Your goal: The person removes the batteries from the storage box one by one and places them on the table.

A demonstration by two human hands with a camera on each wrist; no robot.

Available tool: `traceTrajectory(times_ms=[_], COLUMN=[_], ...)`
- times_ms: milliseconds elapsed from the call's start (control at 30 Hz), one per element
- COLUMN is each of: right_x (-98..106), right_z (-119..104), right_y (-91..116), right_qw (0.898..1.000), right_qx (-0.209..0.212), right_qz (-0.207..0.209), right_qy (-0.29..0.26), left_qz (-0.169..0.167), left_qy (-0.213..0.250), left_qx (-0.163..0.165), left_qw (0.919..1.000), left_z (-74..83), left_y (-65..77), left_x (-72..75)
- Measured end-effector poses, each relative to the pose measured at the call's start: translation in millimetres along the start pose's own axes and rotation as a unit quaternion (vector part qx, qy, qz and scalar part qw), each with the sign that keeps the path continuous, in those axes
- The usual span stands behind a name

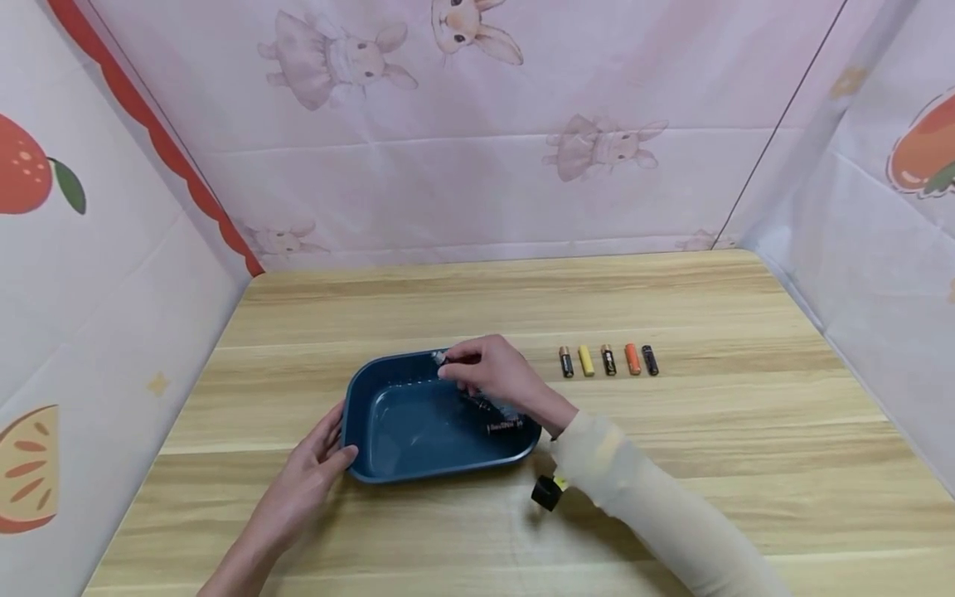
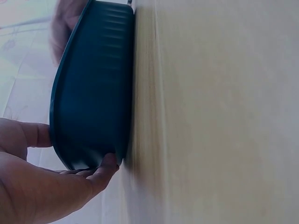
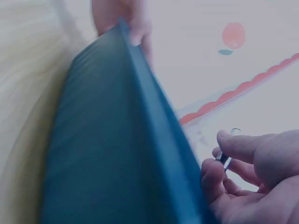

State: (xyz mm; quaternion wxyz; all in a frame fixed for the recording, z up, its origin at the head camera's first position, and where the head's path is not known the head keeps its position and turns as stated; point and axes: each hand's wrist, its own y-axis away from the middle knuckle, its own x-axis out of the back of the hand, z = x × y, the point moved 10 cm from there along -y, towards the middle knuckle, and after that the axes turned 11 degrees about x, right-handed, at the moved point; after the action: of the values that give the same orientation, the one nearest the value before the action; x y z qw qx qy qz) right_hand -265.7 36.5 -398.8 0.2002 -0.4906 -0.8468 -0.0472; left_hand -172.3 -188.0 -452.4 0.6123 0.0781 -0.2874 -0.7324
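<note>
The left hand (image 1: 309, 474) grips the blue tray (image 1: 414, 439); right hand (image 1: 498, 375) pinches an apparent battery (image 1: 438, 358).

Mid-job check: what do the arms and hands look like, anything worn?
The left hand and right hand wear no gloves. A cream sleeve covers the right forearm, with a faint yellow patch near its cuff; no sleeve shows on the left forearm. A small black block with a yellow bit shows beside the sleeve; I cannot tell whether it is attached.
</note>
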Motion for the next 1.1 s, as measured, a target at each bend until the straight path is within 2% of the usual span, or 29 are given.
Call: traceTrajectory(times_ms=[200, 433, 633, 733, 900, 1033, 1100], right_x=[29, 82, 130, 151, 181, 203, 213], right_z=[-24, -38, -34, -30, -20, -9, -3], right_y=[8, 30, 58, 72, 97, 116, 125], right_qw=[0.997, 0.988, 0.975, 0.971, 0.964, 0.952, 0.948], right_qx=[0.038, 0.053, 0.045, 0.042, 0.026, 0.025, 0.022], right_qz=[0.033, 0.117, 0.182, 0.203, 0.239, 0.274, 0.290], right_qy=[-0.059, -0.091, -0.122, -0.116, -0.115, -0.134, -0.127], left_qz=[0.000, -0.008, -0.010, -0.010, -0.007, -0.003, -0.002], left_qy=[0.003, 0.009, 0.008, 0.006, -0.001, -0.005, -0.005], left_qx=[-0.004, -0.039, -0.039, -0.033, -0.028, -0.029, -0.028], left_qw=[1.0000, 0.9992, 0.9992, 0.9994, 0.9996, 0.9996, 0.9996], left_z=[1.7, 6.6, 6.7, 6.2, 5.9, 5.4, 4.8], left_y=[0.0, 2.7, 3.1, 3.2, 3.9, 3.7, 3.2], left_x=[0.2, -0.6, -1.0, -0.9, -0.9, -0.7, -0.6])
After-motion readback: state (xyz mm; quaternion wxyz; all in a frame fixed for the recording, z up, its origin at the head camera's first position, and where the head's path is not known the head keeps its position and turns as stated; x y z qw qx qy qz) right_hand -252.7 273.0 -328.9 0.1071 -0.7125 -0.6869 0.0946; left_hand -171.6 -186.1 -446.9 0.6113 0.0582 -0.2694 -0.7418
